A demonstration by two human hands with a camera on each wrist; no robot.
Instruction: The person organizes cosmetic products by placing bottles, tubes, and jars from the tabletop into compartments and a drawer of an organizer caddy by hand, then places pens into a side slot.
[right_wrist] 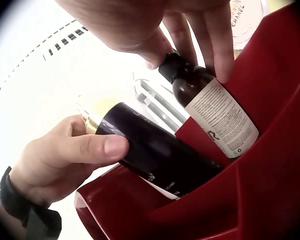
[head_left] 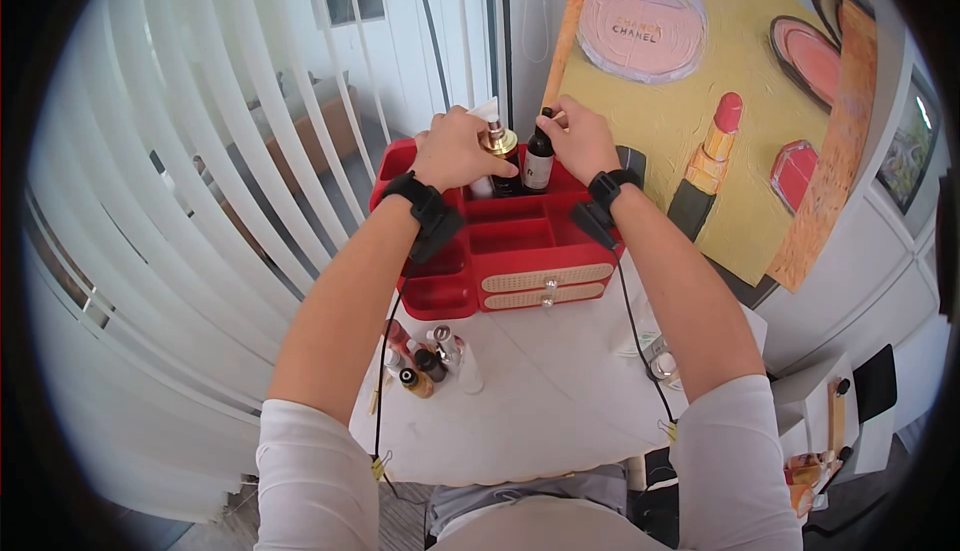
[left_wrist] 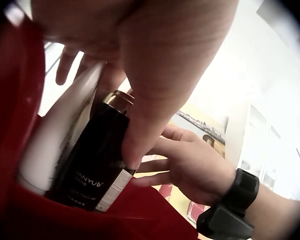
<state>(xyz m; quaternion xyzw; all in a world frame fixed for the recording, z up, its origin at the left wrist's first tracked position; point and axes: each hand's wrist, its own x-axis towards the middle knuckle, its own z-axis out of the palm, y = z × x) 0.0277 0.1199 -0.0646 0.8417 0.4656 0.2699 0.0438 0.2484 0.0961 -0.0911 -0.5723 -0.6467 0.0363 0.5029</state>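
My left hand (head_left: 452,154) grips a black pump bottle (right_wrist: 155,145) with a gold collar, its thumb across the front and its fingers behind. The bottle stands in the rear compartment of a red organizer (head_left: 540,236). A white tube (left_wrist: 57,132) leans beside it in the left wrist view. To the right, my right hand (head_left: 585,141) holds a dark brown bottle (right_wrist: 217,112) by its black cap, thumb and fingers on either side. That bottle has a pale printed label, and its base is inside the same rear compartment.
The organizer has two woven-front drawers with clear knobs (head_left: 549,291). Several small bottles (head_left: 425,359) stand on the white table (head_left: 520,421) at front left. A large painting (head_left: 640,111) leans at the right, and vertical blinds (head_left: 200,151) hang at the left.
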